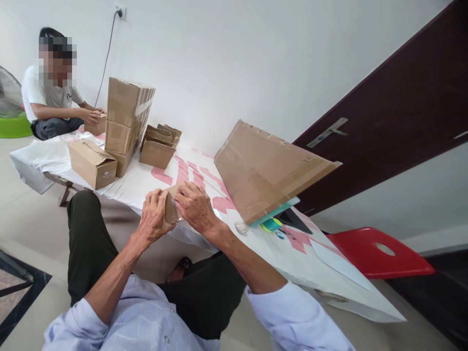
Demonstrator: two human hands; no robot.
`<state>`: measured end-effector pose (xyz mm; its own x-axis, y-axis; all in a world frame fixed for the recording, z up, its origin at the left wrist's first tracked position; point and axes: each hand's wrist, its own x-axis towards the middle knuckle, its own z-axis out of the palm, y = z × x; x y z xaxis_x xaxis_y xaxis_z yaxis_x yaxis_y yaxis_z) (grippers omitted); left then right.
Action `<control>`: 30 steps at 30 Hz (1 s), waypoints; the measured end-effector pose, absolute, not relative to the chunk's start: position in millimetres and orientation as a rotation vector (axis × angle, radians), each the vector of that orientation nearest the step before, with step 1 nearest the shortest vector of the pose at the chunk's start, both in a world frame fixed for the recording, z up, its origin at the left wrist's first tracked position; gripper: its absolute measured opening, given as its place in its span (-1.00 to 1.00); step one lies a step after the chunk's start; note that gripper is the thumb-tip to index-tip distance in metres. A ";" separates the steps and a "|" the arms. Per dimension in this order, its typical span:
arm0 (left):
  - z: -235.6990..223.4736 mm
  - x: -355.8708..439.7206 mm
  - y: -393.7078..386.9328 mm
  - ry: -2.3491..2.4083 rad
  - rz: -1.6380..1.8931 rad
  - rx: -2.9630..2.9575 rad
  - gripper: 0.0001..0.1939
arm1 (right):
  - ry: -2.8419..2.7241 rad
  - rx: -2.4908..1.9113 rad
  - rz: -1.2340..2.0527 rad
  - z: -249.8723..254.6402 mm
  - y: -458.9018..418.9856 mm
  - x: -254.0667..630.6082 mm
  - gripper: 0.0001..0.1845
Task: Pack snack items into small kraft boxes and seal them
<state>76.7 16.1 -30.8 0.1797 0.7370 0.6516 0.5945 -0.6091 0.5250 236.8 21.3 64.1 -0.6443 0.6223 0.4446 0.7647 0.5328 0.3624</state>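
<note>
A small brown cardboard box [170, 207] is held at the near edge of the cloth-covered table, between my two hands. My left hand [154, 213] grips it from the left, fingers curled over its side. From the right, my right hand [195, 207] is closed on its top edge with the fingers bent. A shiny clear strip, which looks like tape, shows on the box's face below my right fingers. The box's far side is hidden behind my hands.
Stacked cartons [122, 109], a closed carton [93, 163] and nested open boxes [157, 152] stand at the left. A large cardboard sheet [266, 168] leans at the right, near a tape roll [271, 224] and red chair [380, 253]. Another person [54, 105] holds a box.
</note>
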 end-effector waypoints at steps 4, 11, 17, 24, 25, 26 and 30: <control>-28.9 76.7 15.0 1.303 1.397 2.296 0.02 | -2.492 -1.192 -0.802 63.8 21.0 236.3 -0.83; -26.3 80.1 13.0 1.306 1.400 2.308 0.00 | -2.417 -1.258 -0.909 57.7 19.2 232.2 -0.80; -26.3 83.9 13.5 1.316 1.421 2.300 0.01 | -2.425 -1.286 -0.931 52.6 18.7 230.0 -0.76; -26.1 83.7 13.2 1.336 1.416 2.331 0.01 | -2.427 -1.299 -0.987 50.3 19.3 230.1 -0.76; -26.2 83.5 13.1 1.337 1.414 2.331 0.01 | -2.427 -1.294 -0.992 49.9 19.5 230.2 -0.76; -26.2 83.4 13.1 1.338 1.410 2.329 0.01 | -2.427 -1.287 -0.997 49.4 19.7 230.4 -0.76; -26.6 83.3 12.6 1.350 1.400 2.310 0.01 | -2.420 -1.250 -1.021 47.7 20.8 231.6 -0.75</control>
